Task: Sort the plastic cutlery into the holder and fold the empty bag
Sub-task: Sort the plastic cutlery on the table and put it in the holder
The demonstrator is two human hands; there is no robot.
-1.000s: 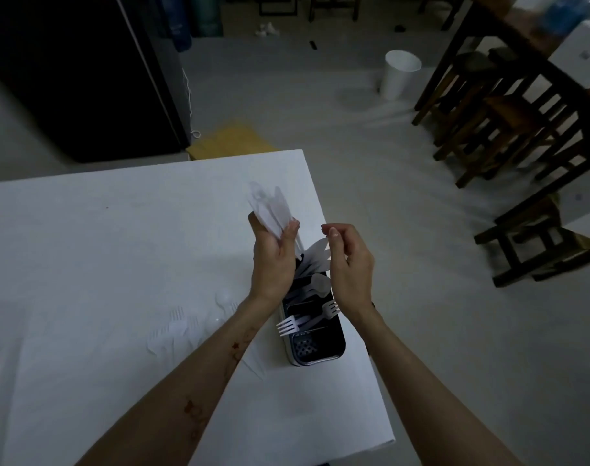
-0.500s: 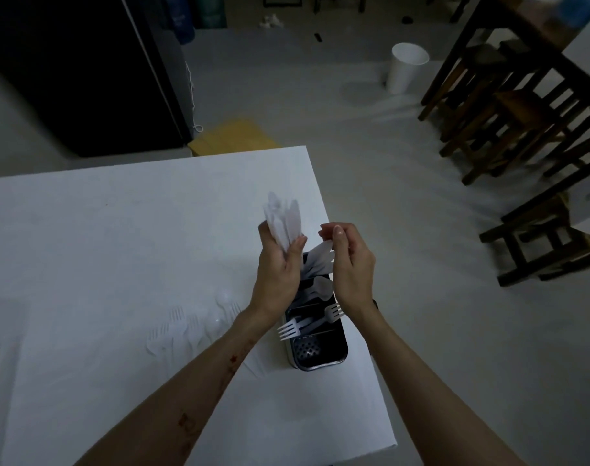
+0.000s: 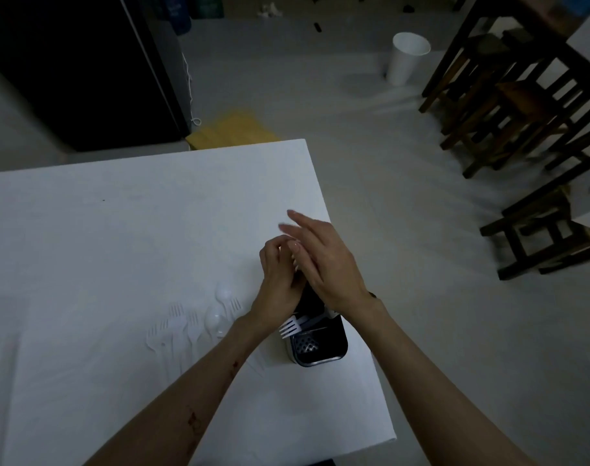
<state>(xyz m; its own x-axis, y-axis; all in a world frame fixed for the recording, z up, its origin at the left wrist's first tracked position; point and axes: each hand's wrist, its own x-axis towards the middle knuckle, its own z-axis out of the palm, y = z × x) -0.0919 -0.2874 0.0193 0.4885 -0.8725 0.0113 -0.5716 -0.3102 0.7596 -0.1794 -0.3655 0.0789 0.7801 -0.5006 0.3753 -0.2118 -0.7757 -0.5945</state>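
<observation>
A black cutlery holder with a perforated bottom stands near the table's right edge. A white fork and other white pieces stick out of it. My left hand is curled over the holder's far part, and only a white sliver of the plastic knives shows between its fingers. My right hand lies flat over the left one with its fingers stretched out and nothing in it. Loose white forks and spoons lie on the table left of the holder. I cannot make out the bag.
The white table ends just right of the holder and just beyond my hands. On the floor are a white bucket, a yellow mat and dark wooden stools to the right. A black cabinet stands at the back left.
My left hand came down from chest height with the bundle of knives onto the holder, and the bundle is now hidden. My right hand opened and moved across over the left hand.
</observation>
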